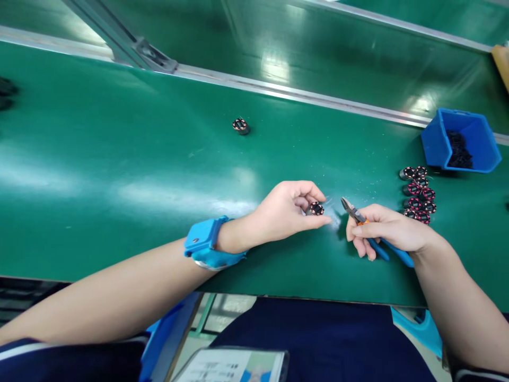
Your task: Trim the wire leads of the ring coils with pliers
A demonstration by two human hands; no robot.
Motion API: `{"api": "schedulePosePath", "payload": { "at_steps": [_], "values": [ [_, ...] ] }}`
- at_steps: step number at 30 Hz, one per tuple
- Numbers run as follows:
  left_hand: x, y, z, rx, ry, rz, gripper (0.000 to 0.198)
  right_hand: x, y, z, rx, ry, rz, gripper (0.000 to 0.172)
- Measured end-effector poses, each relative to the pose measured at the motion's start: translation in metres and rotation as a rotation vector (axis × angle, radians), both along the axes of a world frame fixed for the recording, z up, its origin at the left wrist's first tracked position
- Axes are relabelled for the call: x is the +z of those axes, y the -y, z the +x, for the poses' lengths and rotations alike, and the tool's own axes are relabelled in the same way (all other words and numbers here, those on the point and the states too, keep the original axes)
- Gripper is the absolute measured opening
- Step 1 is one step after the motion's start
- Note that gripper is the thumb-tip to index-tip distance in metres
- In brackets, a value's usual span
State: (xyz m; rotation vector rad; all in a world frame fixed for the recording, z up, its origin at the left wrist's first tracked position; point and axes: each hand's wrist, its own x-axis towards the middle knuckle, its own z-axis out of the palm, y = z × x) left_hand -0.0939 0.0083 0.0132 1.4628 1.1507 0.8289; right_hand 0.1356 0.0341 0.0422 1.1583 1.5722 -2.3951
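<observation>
Small cylinder (pixel 317 209): black end ringed with copper-coloured spots; held between left hand's (pixel 284 211) thumb and fingers. Side cutters (pixel 357 215): blue-and-orange handles in right hand (pixel 384 229), grey tips angled towards left hand's side.

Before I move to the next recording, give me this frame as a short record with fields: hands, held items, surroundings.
Left hand: small wound stator held in the fingers
Left wrist: blue wrist strap
Right hand: blue-handled diagonal cutters, tip pointing toward the left hand
Cutters to held stator: apart
Stator cluster: beside the right hand, on its far side
Lone stator: beyond the left hand
Blue bin: beyond the cluster, holding black parts, too small to identify
Surface: green worktop
</observation>
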Motion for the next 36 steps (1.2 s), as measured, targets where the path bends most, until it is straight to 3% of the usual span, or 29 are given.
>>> {"api": "schedulePosePath", "payload": {
  "at_steps": [4, 7, 10, 12, 15, 20, 22, 24, 27, 30, 32, 36],
  "values": [
    [-0.010, -0.018, -0.027, 0.233, -0.424, 0.398, 0.037, 0.002, 0.004, -0.004, 0.021, 0.000, 0.043, 0.021],
    [-0.013, -0.035, -0.051, 0.363, -0.699, 0.575, 0.039, 0.007, 0.005, -0.008, 0.072, 0.029, 0.099, 0.019],
    [-0.010, -0.045, -0.054, 0.414, -0.803, 0.799, 0.053, 0.013, 0.006, -0.012, 0.147, 0.068, 0.177, 0.017],
    [-0.010, -0.050, -0.035, 0.312, -0.716, 0.872, 0.052, 0.015, 0.008, -0.015, 0.198, 0.063, 0.202, 0.015],
    [-0.014, -0.066, 0.016, 0.021, -0.564, 0.831, 0.049, 0.016, 0.011, -0.018, 0.231, 0.036, 0.210, 0.015],
    [-0.023, -0.111, 0.109, -0.328, -0.249, 0.712, 0.076, 0.014, 0.015, -0.017, 0.236, 0.015, 0.229, 0.014],
    [-0.025, -0.121, 0.132, -0.418, -0.164, 0.663, 0.077, 0.016, 0.014, -0.015, 0.229, 0.019, 0.226, 0.013],
    [-0.026, -0.122, 0.141, -0.414, -0.138, 0.648, 0.068, 0.018, 0.014, -0.013, 0.231, 0.027, 0.221, 0.011],
    [-0.025, -0.113, 0.133, -0.310, -0.163, 0.662, 0.054, 0.019, 0.013, -0.011, 0.229, 0.016, 0.215, 0.009],
    [-0.022, -0.095, 0.104, -0.125, -0.168, 0.653, 0.050, 0.015, 0.016, -0.011, 0.151, -0.017, 0.200, 0.009],
    [-0.020, -0.078, 0.080, 0.018, -0.137, 0.586, 0.048, 0.009, 0.018, -0.013, 0.008, -0.054, 0.209, 0.011],
    [-0.016, -0.038, 0.035, 0.182, -0.020, 0.390, 0.032, -0.002, 0.021, -0.019, -0.424, -0.099, 0.337, 0.021]
  ]
}}
